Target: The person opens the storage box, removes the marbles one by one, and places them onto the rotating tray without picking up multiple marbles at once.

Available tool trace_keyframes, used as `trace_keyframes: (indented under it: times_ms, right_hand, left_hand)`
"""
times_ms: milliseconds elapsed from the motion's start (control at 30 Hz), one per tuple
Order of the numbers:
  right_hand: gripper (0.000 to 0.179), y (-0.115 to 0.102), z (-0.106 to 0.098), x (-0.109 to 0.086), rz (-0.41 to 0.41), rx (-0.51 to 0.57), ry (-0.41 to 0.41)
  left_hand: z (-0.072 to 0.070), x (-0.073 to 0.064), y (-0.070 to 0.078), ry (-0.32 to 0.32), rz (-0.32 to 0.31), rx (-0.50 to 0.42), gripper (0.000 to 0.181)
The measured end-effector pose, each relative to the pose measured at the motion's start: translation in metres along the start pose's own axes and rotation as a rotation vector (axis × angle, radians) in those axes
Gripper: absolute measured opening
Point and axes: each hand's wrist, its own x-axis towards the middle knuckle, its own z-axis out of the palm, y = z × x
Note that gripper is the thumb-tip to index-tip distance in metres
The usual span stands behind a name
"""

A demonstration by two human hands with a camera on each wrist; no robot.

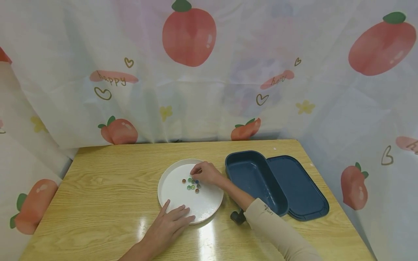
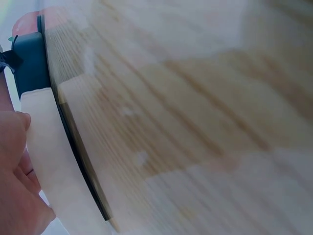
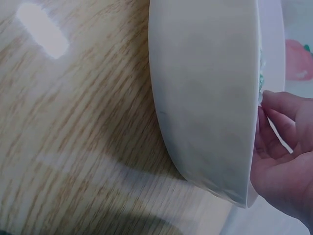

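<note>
A round white plate [image 1: 174, 197] with a raised rim lies on the table, holding several small glass marbles [image 1: 193, 187] in green, blue and brown. Over the marbles, my right hand [image 1: 206, 173] reaches in from the right, thumb and fingertips pinched together on a marble that they mostly hide. In the right wrist view, the pinching fingers [image 3: 281, 105] show just past the plate's tall side wall [image 3: 210, 98]. My left hand [image 1: 171, 223] rests on the plate's near-left rim with its fingers spread and extended.
Right of the plate stands a deep dark blue rectangular container [image 1: 249, 172], and its flat blue lid [image 1: 298, 188] lies beside it, partly behind it. A small black object [image 1: 237, 217] shows under the right forearm. A fruit-print curtain [image 1: 196, 90] hangs behind the wooden table [image 1: 107, 185].
</note>
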Motion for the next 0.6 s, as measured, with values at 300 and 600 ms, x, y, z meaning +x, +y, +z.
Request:
trace_keyframes:
  times_ms: [300,600]
  right_hand:
    - [0.013,-0.001,-0.005,-0.005,-0.033,-0.003,0.072]
    - [0.024,-0.011,-0.027,-0.027,-0.175,-0.007,0.132]
  left_hand:
    - [-0.001,0.002,0.001,-0.012,-0.018,-0.008,0.032]
    - [-0.019,0.017,0.001,-0.064,-0.068,0.02,0.034]
